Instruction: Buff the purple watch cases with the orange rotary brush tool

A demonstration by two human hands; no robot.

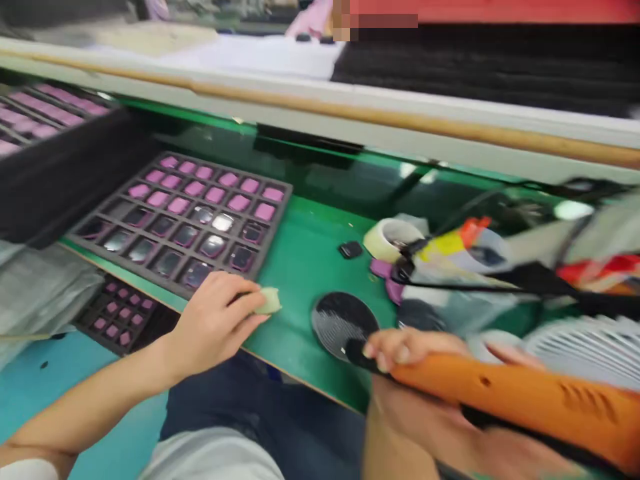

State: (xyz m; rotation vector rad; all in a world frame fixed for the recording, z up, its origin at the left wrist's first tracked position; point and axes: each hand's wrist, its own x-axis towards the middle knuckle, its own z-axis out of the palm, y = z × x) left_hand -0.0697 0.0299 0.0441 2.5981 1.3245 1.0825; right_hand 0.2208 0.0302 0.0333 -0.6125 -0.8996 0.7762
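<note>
Near the smooth green table's (300, 357) front edge, the left hand (213, 320) pinched a crumpled pale-yellow scrap (271, 301); the right (430, 417) gripped an orange plastic tool (510, 390).

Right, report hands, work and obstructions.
Left hand pinching pale piece by tray's near corner. Right hand gripping orange tool. Small black piece on bench, near tape roll.
</note>
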